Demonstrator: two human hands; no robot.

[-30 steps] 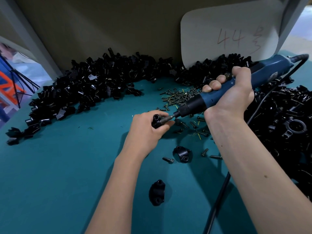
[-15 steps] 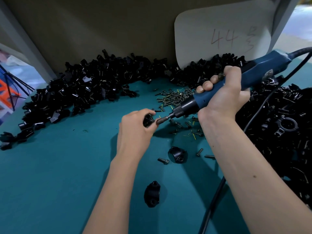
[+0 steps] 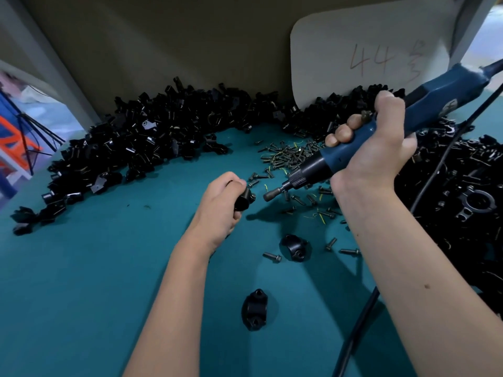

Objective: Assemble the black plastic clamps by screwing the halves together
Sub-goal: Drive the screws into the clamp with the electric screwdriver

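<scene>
The left hand (image 3: 217, 205) curled its fingers (image 3: 231, 183) round a small black plastic clamp (image 3: 243, 200) held above the teal tabletop (image 3: 81, 281). The right hand (image 3: 373, 151) gripped a blue corded electric screwdriver (image 3: 353, 148), its bit just beside the clamp, apart from it. The clamp looked light, rigid and smooth, best pinched across its curved body, leaving the screw holes free. Loose dark screws (image 3: 291, 156), two clamp pieces (image 3: 294, 247) (image 3: 254, 308) and heaped black parts (image 3: 136, 148) lay around; a beige back wall (image 3: 163, 44) carried a white card (image 3: 367, 55).
</scene>
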